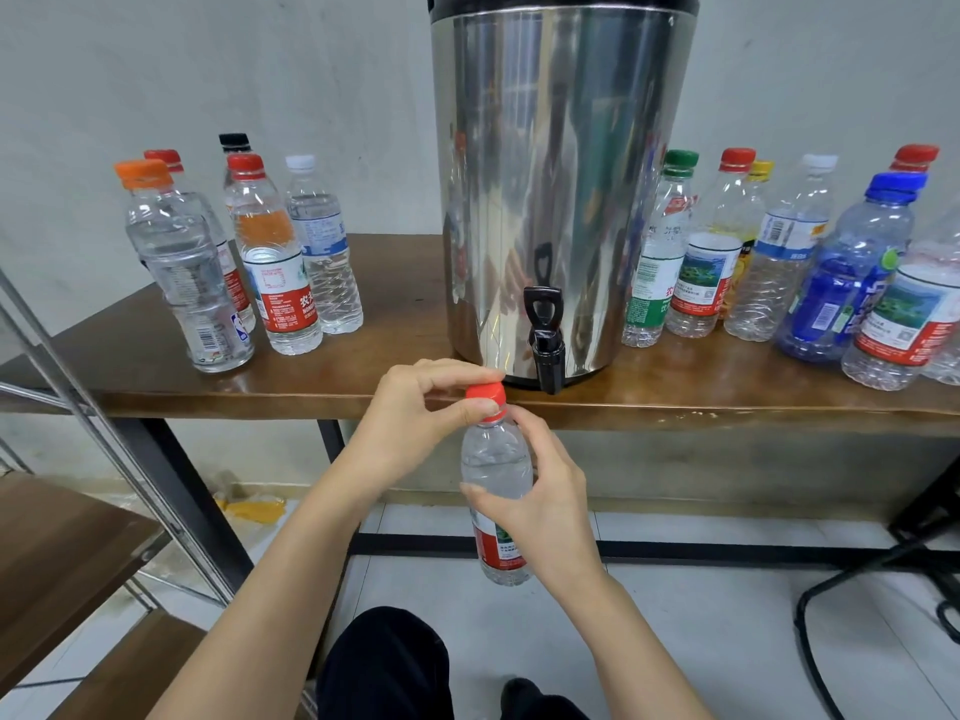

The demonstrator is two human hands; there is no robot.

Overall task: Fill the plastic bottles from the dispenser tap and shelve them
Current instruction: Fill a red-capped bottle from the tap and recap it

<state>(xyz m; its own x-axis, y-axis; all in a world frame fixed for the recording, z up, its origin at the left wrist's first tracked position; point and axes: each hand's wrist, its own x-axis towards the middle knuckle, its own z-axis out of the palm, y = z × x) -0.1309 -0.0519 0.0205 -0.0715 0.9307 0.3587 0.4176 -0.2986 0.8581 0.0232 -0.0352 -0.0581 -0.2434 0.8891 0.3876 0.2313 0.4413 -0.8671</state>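
A clear plastic bottle (496, 465) with a red label hangs upright in front of the table edge, just left of and below the black tap (546, 345) of the steel dispenser (556, 174). My right hand (540, 506) grips the bottle's body. My left hand (426, 407) pinches its red cap (485, 396) between thumb and fingers. The bottle looks full of water.
Several capped bottles (270, 262) stand on the wooden table (363, 376) left of the dispenser, and several more bottles (779, 262) stand to its right. A metal-framed shelf with wooden boards (62, 553) is at the lower left. A black chair base (883, 563) is at the right.
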